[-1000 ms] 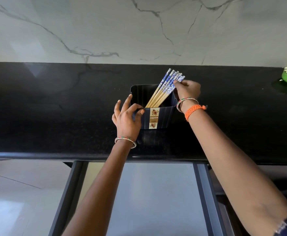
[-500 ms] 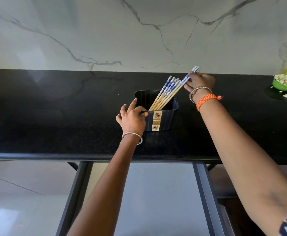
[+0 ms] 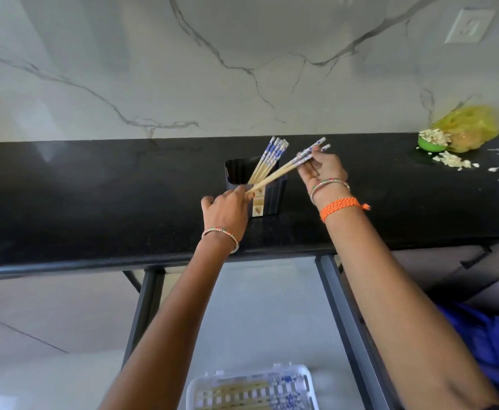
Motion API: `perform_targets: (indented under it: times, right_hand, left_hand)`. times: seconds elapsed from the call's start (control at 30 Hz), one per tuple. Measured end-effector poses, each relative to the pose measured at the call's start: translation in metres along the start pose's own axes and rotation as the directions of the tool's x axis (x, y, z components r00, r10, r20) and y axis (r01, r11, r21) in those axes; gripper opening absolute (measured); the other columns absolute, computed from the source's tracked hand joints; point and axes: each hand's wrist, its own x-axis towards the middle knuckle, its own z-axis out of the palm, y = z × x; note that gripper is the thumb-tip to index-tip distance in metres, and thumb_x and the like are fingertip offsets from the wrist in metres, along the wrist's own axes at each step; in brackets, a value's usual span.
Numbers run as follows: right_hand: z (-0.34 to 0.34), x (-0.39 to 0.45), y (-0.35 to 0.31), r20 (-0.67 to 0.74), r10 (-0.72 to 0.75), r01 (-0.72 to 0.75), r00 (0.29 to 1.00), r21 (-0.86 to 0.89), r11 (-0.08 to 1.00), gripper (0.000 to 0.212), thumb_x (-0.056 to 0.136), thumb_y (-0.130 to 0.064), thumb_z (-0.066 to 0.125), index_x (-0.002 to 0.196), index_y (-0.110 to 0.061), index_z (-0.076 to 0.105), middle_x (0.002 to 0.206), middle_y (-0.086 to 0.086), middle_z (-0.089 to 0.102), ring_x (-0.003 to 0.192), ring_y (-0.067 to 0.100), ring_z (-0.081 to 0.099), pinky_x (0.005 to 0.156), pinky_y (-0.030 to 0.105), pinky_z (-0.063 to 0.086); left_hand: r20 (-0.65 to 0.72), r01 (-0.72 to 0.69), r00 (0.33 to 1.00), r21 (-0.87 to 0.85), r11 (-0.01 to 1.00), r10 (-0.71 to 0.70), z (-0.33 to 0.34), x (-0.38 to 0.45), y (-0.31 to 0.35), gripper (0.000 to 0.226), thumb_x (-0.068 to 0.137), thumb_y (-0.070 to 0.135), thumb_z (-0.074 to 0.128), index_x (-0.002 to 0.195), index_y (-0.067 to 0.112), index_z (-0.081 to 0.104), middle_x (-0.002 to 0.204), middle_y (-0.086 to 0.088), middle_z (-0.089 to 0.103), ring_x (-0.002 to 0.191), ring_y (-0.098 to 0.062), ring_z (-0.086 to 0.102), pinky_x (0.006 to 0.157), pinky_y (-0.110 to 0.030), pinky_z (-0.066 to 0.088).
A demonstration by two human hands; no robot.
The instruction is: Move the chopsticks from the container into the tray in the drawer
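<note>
A dark container (image 3: 269, 196) stands on the black counter and holds several blue-and-white patterned chopsticks (image 3: 267, 161) that lean to the right. My right hand (image 3: 322, 168) is shut on a pair of chopsticks (image 3: 283, 170) lifted out of the container, held near their patterned ends. My left hand (image 3: 227, 211) rests at the container's front left edge, its fingers touching the pair's plain tips. Below, in the open drawer, a clear tray (image 3: 251, 389) holds several chopsticks lying flat.
The black counter (image 3: 94, 202) runs across the view under a marble wall. At the far right sit a green bowl (image 3: 431, 143), a yellow bag (image 3: 467, 128) and scattered white bits. The drawer's dark side rails (image 3: 346, 321) frame the drawer floor.
My right hand has pulled a pair of chopsticks out of the bundle and to the right. My left hand has shifted from the container's side onto the pair's tips. The tray has come into view.
</note>
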Motion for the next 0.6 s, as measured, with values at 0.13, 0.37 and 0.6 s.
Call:
perform_targets:
  times: [0.13,0.37,0.6]
  right_hand:
    - [-0.028,-0.034,0.026,-0.002,0.070,-0.069,0.998,-0.103,0.992,0.016,0.092,0.003,0.054,0.076,0.000,0.055,0.076,0.013,0.058,0.068,0.022,0.059,0.072,0.038,0.058]
    - [-0.130,-0.115,0.119,0.748,-0.308,0.543,0.588,-0.647,-0.535,0.049,0.087,-0.026,0.048,0.134,-0.012,0.046,0.130,0.008,0.053,0.123,0.029,0.048,0.106,0.045,0.030]
    - [-0.223,-0.158,0.183,0.683,0.320,0.742,0.657,-0.509,-0.436,0.034,0.096,-0.023,0.049,0.127,-0.028,0.059,0.096,0.007,0.071,0.090,0.031,0.066,0.079,0.036,0.045]
  left_hand:
    - [0.122,0.043,0.992,-0.130,0.991,-0.027,0.010,-0.059,-0.017,0.030,0.097,0.034,0.032,0.086,0.010,0.046,0.072,-0.008,0.056,0.052,-0.021,0.047,0.046,-0.028,0.032]
    - [0.142,-0.211,0.971,0.129,0.969,0.193,0.037,-0.146,-0.064,0.017,0.095,0.022,0.038,0.094,0.011,0.051,0.092,-0.012,0.064,0.081,-0.034,0.058,0.053,-0.037,0.038]
    - [0.293,-0.192,0.942,0.064,0.979,0.166,0.080,-0.244,-0.108,0.026,0.092,0.028,0.046,0.110,0.010,0.049,0.109,-0.012,0.057,0.096,-0.035,0.052,0.071,-0.043,0.041]
